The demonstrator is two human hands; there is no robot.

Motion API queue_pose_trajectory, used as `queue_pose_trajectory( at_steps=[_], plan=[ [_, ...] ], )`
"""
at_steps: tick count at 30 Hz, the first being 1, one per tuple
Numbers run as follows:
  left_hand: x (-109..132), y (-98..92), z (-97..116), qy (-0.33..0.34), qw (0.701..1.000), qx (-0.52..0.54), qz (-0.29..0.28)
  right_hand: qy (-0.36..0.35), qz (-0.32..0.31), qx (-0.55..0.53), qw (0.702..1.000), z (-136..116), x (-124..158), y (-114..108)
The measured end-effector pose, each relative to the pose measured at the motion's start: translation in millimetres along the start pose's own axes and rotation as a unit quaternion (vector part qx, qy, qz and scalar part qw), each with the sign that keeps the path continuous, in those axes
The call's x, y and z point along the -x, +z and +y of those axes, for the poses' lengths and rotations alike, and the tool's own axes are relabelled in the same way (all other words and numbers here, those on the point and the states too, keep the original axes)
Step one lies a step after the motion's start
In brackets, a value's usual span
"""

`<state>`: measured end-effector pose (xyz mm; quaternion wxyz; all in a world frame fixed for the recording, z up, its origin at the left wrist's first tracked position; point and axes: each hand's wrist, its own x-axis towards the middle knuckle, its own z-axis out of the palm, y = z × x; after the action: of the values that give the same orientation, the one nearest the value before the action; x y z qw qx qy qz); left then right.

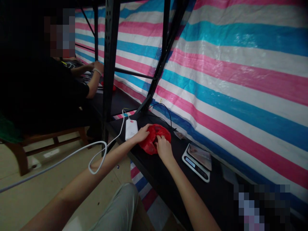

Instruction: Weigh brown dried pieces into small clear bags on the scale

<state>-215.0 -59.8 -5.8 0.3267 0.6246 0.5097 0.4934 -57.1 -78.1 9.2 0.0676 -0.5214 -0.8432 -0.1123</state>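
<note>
A red plastic bag (151, 146) lies on the black table, its mouth spread toward me. My left hand (142, 134) is closed on the bag's left rim, holding it. My right hand (164, 148) reaches into the bag's opening with curled fingers. Their tips are partly hidden, and what they pinch cannot be made out. Dark contents show faintly inside the bag. Just left of the bag is a white power bank (131, 129) with a white cable (122, 123) plugged in. To the right sits a small white digital scale (195, 169) with a flat clear packet (200, 155) on its platform.
Black shelf posts (110, 61) rise behind the power bank. A striped plastic sheet (228, 70) hangs along the table's back. A small clear bag (180, 134) lies by a thin black cable. At left, a seated person (45, 86) works at the same bench. The white cable loops over my left forearm.
</note>
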Motion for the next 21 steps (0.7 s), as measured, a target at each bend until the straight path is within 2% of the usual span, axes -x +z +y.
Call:
queue_pose_trajectory(
  at_steps=[2,4,7,10,15,21],
  plan=[
    [-1.1,-3.2,-3.1,0.004,1.000,0.027,0.002,-0.001,0.004,0.010,1.000,-0.7,0.0,-1.1],
    [-2.8,-7.4,-4.6,-0.030,0.999,0.030,-0.002,-0.013,0.010,0.019,1.000,-2.8,-0.4,-3.7],
    [-8.2,-11.3,-5.5,-0.102,0.994,0.009,-0.033,-0.020,0.015,0.026,0.999,-6.8,-1.5,-7.9],
    [-16.1,-10.1,-6.7,-0.112,0.992,-0.003,-0.061,-0.013,0.014,0.016,1.000,-8.9,-2.5,-8.0],
    [-19.5,-5.9,-6.8,-0.079,0.995,0.054,-0.033,-0.005,0.026,-0.040,0.999,-6.0,0.7,3.0],
    [-14.8,0.0,-3.7,-0.117,0.978,0.175,0.001,-0.007,0.083,-0.193,0.978,-0.8,5.7,17.7]
  ],
)
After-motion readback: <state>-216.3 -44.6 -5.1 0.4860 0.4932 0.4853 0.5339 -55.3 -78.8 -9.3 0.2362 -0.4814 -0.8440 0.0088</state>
